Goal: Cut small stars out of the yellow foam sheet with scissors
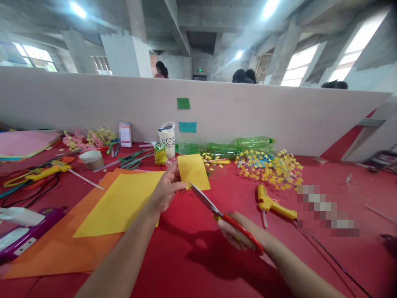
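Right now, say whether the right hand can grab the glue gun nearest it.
Probably not: the right hand holds red-handled scissors, though nothing visible blocks its way to that glue gun.

Has a slim, smooth, bare left forearm (122, 254), tapering toward the wrist (152, 210), and a likewise slim, bare right forearm (294, 271), both uncovered down to the lower edge of view; ends in a bare left hand (167, 186) with a slender thumb (178, 187) and a bare right hand (229, 234), partly hidden
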`<state>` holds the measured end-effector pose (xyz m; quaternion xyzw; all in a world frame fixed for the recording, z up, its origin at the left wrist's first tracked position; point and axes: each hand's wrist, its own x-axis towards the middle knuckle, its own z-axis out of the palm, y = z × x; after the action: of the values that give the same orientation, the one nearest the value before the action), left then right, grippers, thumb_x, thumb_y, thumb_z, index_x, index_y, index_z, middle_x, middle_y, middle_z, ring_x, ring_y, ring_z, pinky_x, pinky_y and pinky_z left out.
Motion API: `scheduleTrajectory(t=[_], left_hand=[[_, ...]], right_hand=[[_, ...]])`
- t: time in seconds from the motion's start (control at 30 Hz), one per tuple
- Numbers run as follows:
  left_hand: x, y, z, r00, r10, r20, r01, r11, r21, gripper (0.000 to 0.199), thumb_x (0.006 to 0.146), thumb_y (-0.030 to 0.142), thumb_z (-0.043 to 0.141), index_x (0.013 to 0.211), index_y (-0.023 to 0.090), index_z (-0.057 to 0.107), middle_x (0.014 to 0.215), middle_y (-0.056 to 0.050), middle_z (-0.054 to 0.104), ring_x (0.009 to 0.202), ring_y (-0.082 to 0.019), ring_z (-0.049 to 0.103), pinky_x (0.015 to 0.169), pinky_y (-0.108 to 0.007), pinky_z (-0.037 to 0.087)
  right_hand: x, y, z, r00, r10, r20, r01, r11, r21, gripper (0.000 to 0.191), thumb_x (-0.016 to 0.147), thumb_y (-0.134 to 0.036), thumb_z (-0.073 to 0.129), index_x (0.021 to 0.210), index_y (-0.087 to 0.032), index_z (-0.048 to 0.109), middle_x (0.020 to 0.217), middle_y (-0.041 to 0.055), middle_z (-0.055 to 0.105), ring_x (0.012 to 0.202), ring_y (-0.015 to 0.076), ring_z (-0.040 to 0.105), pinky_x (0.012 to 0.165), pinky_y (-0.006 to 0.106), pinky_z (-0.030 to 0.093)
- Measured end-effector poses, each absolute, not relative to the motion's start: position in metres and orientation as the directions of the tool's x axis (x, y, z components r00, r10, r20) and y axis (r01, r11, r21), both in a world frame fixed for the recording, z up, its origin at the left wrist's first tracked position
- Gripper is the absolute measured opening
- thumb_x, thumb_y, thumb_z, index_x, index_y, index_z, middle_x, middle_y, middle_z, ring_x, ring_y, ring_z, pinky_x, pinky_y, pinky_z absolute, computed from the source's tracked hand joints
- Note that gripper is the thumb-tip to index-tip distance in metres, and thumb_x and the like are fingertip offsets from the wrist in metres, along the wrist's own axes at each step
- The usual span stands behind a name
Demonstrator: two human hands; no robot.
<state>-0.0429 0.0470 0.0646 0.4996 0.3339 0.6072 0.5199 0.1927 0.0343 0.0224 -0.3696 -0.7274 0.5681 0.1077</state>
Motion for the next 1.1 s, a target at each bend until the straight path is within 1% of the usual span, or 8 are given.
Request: scheduleTrajectory(t=[0.23, 0.43, 0.6, 0.77, 0.97, 1.1], left_hand=[[-0.043, 0.047, 0.064, 0.039, 0.966, 0.256, -0.284, -0.235, 0.93, 0.059, 0.063, 0.007, 0.057, 0.118, 0.025, 0.046, 0.091, -0.002, 0.061, 0.066, -0.01, 0.052, 0.051, -0.017, 0.038], [-0.043, 0.047, 0.064, 0.056, 0.963, 0.264, -0.284, -0.238, 0.929, 0.064, 0.062, 0.007, 0.057, 0.121, 0.026, 0.043, 0.092, -0.002, 0.061, 0.059, -0.007, 0.049, 0.047, -0.016, 0.035], [-0.043, 0.047, 0.064, 0.061, 0.961, 0.268, -0.29, -0.24, 0.926, 0.067, 0.061, 0.008, 0.057, 0.123, 0.027, 0.042, 0.097, -0.003, 0.061, 0.066, -0.01, 0.054, 0.049, -0.018, 0.037], [-0.043, 0.047, 0.065, 0.059, 0.964, 0.26, -0.298, -0.232, 0.926, 0.068, 0.06, 0.007, 0.057, 0.123, 0.027, 0.042, 0.101, -0.003, 0.061, 0.068, -0.012, 0.056, 0.053, -0.02, 0.039], [-0.044, 0.047, 0.065, 0.076, 0.962, 0.262, -0.287, -0.231, 0.93, 0.07, 0.061, 0.005, 0.055, 0.125, 0.027, 0.04, 0.1, -0.003, 0.061, 0.064, -0.01, 0.054, 0.05, -0.018, 0.037], [-0.044, 0.047, 0.065, 0.086, 0.96, 0.267, -0.306, -0.229, 0.924, 0.07, 0.061, 0.006, 0.056, 0.126, 0.026, 0.039, 0.102, -0.004, 0.061, 0.07, -0.012, 0.056, 0.054, -0.02, 0.04]], right_hand=[[0.193, 0.033, 0.025, -0.697, 0.669, -0.258, 0.418, 0.087, -0.904, 0.052, 0.081, -0.057, 0.036, 0.052, -0.015, 0.042, 0.037, -0.0048, 0.039, 0.03, 0.0036, 0.034, 0.031, 0.015, 0.025], [0.193, 0.034, 0.031, -0.707, 0.656, -0.265, 0.398, 0.059, -0.916, 0.049, 0.082, -0.055, 0.038, 0.053, -0.016, 0.042, 0.034, -0.0062, 0.037, 0.028, 0.0038, 0.032, 0.03, 0.015, 0.022], [0.195, 0.034, 0.032, -0.716, 0.654, -0.244, 0.389, 0.084, -0.917, 0.048, 0.082, -0.055, 0.038, 0.054, -0.016, 0.042, 0.035, -0.0063, 0.038, 0.029, 0.0036, 0.033, 0.03, 0.014, 0.023], [0.197, 0.035, 0.034, -0.727, 0.636, -0.258, 0.398, 0.084, -0.913, 0.047, 0.081, -0.056, 0.038, 0.056, -0.016, 0.041, 0.034, -0.0068, 0.037, 0.028, 0.0041, 0.033, 0.03, 0.015, 0.024], [0.196, 0.035, 0.036, -0.737, 0.636, -0.228, 0.388, 0.122, -0.914, 0.049, 0.083, -0.054, 0.038, 0.051, -0.016, 0.04, 0.034, -0.0059, 0.038, 0.028, 0.0042, 0.034, 0.032, 0.015, 0.026], [0.197, 0.034, 0.037, -0.741, 0.635, -0.217, 0.386, 0.139, -0.912, 0.051, 0.083, -0.053, 0.037, 0.049, -0.016, 0.039, 0.033, -0.0056, 0.037, 0.028, 0.0041, 0.033, 0.033, 0.016, 0.025]])
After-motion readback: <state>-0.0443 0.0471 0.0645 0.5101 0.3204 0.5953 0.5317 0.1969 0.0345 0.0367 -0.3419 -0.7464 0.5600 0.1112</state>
